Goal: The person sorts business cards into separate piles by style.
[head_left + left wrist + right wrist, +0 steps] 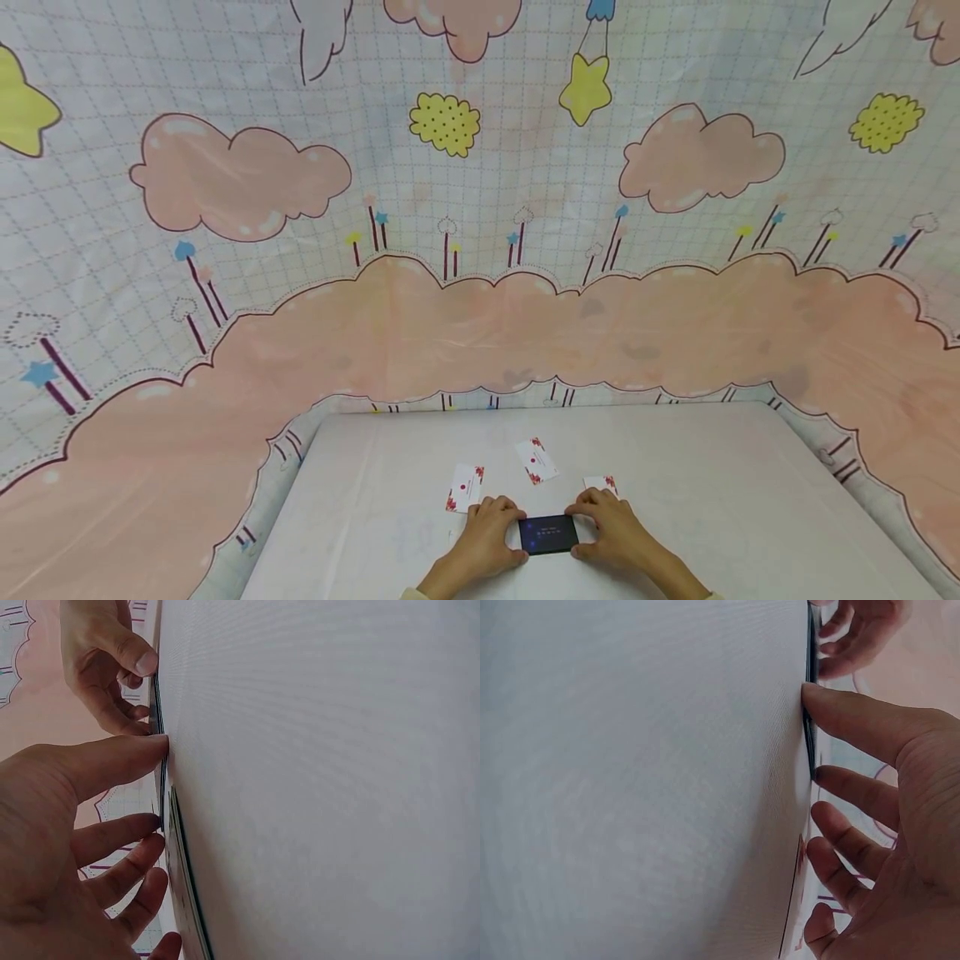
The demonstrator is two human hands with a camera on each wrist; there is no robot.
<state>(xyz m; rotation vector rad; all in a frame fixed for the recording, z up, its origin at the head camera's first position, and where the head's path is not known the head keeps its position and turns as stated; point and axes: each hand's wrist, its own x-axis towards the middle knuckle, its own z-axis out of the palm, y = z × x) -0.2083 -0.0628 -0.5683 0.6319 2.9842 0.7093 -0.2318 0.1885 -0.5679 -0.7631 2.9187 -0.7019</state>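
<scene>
A dark rectangular card (550,534) with small pale print and blue spots lies at the table's near middle, its long side running left to right. My left hand (487,537) holds its left end between thumb and index finger. At the right end, the thumb and index finger of my right hand (618,533) grip it the same way. Seen edge-on in the left wrist view, the dark card (158,712) is thin, with layered lines along its edge. The other fingers of both hands are spread and loosely bent.
Three white cards with red floral corners lie beyond the hands: one at left (466,492), one in the middle (537,461), and one at right (600,482), partly hidden by my right hand. Patterned cloth (525,333) surrounds the white table (375,467).
</scene>
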